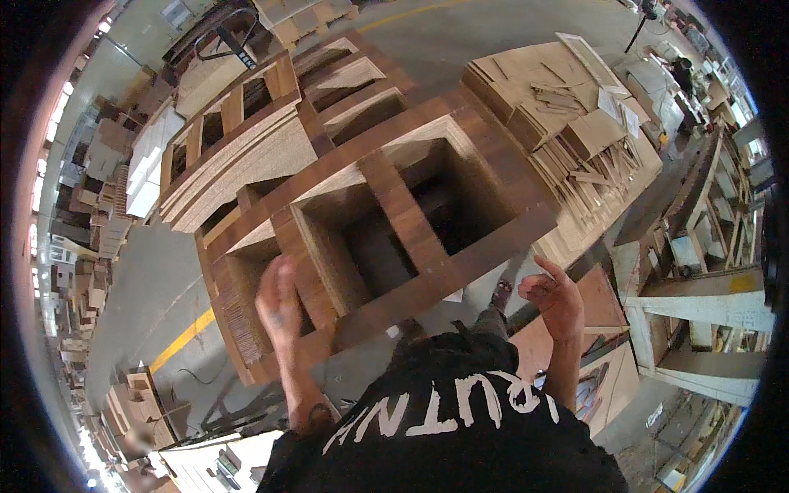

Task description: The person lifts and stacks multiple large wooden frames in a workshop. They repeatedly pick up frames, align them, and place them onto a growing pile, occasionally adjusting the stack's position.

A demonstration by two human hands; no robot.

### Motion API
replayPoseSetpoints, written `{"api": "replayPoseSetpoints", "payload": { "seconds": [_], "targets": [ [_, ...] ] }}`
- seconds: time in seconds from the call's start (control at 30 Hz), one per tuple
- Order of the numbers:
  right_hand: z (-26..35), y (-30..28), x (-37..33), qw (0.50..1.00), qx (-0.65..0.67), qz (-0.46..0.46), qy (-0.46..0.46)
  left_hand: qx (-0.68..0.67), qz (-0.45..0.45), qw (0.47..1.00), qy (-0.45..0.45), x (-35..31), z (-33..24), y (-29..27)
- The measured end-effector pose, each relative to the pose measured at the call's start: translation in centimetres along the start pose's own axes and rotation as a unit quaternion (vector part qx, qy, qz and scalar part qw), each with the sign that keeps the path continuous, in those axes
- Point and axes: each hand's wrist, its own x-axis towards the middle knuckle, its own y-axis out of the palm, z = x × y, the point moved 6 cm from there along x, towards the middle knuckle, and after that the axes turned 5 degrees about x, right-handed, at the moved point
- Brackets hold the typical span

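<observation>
In front of me lies a dark brown wooden frame (408, 222) with large rectangular openings and pale, raw inner edges. It looks like the top of a stack of similar frames. My left hand (280, 302) is over its near left part, beside an opening whose inner wall has ridged strips; the hand is slightly blurred, its fingers outstretched, and nothing shows in it. I cannot tell whether it touches the wood. Off the frame's right corner, my right hand (555, 299) hangs in the air with the thumb apart and fingers loosely bent, holding nothing I can see.
Behind the frame stand more brown frames (353, 82) and a stack of pale boards (255, 168). To the right, a pile of panels (534, 70) carries loose wood strips (588, 177). A pallet-truck handle (234, 45) rises at the back left. Metal racking (707, 316) stands at far right.
</observation>
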Motion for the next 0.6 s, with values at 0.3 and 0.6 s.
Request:
{"api": "replayPoseSetpoints", "payload": {
  "seconds": [0.3, 0.6],
  "targets": [
    [9.4, -14.6, 1.1, 0.975, -0.216, -0.014, 0.042, 0.118, 0.093, 0.977, -0.152, 6.1, -5.7, 23.0],
    [22.4, -30.1, 1.3, 0.965, -0.197, -0.173, 0.004, 0.135, -0.002, 0.959, -0.250, 11.2, -1.9, 25.6]
  ]
}}
